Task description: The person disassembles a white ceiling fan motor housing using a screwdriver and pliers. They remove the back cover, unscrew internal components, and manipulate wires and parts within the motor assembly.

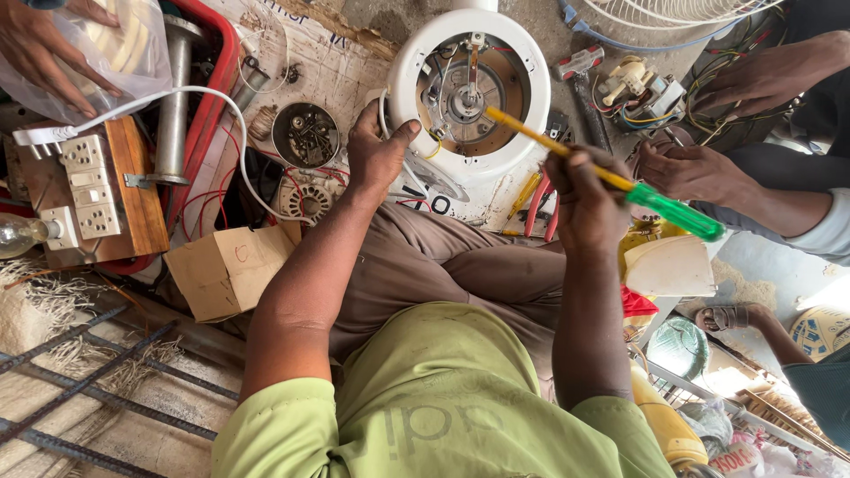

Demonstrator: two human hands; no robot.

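A round white fan housing (pixel 522 62) lies open on the floor in front of me, its metal motor parts and wires showing inside. My left hand (pixel 376 155) grips its left rim with the thumb on the edge. My right hand (pixel 586 199) holds a screwdriver (pixel 620 181) with a green handle and a yellow shaft. The shaft points up-left, and its tip rests inside the housing near the motor hub.
A wooden board with white sockets (pixel 93 186) and a white cable (pixel 221 106) lie at the left beside a red crate (pixel 212 80). A cardboard box (pixel 226 270) sits by my knee. Other people's hands work on wiring (pixel 699 173) at the right and hold a plastic bag (pixel 40 53) at top left.
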